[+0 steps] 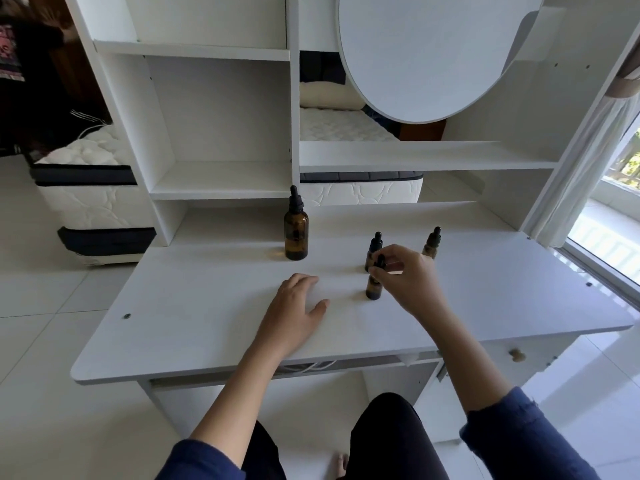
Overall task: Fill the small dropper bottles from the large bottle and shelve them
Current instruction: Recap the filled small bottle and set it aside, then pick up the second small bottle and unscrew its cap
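So the right hand [410, 277] has its fingertips [377, 270] pinched around the black dropper cap of a small amber glass dropper bottle [374, 289], which stands upright on the white laminate worktop [207, 334], roughly in the middle and a bit toward the right. The left hand [294, 306] just lies palm-down and flat on the worktop, fingers loosely spread, holding nothing, a little left of that bottle and not touching it.

Right behind the gripped one there's a second small amber bottle with a black dropper cap [374, 249], partly hidden by the right hand's fingers. A third small amber dropper bottle [433, 242] stands further right, toward the back edge, with its bottom half behind the hand. The large amber glass bottle with a tall black dropper top [296, 230] stands upright near the back edge, left of the small ones and well apart from them.

Behind all that are white open shelves [221, 188] and a round white-backed panel [426, 57] above on the right.
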Available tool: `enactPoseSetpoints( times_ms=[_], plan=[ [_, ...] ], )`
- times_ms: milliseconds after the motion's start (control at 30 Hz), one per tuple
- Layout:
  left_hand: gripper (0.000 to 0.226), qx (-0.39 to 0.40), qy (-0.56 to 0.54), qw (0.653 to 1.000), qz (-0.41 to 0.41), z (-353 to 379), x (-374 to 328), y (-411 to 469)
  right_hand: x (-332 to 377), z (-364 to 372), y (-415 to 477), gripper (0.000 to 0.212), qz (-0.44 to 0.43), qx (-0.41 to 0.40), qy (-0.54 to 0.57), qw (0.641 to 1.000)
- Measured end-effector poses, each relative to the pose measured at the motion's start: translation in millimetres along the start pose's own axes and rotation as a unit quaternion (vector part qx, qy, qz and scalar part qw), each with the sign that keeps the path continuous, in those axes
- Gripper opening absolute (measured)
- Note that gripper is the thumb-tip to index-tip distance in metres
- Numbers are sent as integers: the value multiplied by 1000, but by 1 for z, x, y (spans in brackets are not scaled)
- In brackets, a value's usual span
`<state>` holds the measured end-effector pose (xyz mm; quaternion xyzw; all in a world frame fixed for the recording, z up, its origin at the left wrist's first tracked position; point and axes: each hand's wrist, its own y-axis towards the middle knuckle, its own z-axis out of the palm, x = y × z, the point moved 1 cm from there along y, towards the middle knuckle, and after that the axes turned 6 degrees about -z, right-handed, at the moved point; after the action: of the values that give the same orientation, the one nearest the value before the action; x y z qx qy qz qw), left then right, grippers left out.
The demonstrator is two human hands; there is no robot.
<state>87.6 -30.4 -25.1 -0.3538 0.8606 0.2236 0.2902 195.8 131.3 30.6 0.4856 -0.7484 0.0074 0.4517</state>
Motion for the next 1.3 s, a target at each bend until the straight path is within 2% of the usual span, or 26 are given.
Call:
enactPoseSetpoints(
  times_ms=[233,433,567,767,1000,1300],
  plan=[
    [39,19,-63,998,-3,-2,-1,-3,28,36,3,15,-30,42,27,998],
    [13,-30,-134,990,-22,-7,-3,0,49,59,2,16,-67,53,38,996],
    [23,-42,-203,976,-61,-8,1,2,55,64,0,15,-70,45,36,996],
    [23,-18,-254,964,-73,-9,2,2,50,59,1,19,-46,53,43,997],
    [21,6,-270,959,-90,-11,3,3,48,58,3,22,-47,71,58,995],
    [21,27,-288,951,-110,-13,4,4,45,51,4,33,-53,144,91,984]
  ],
)
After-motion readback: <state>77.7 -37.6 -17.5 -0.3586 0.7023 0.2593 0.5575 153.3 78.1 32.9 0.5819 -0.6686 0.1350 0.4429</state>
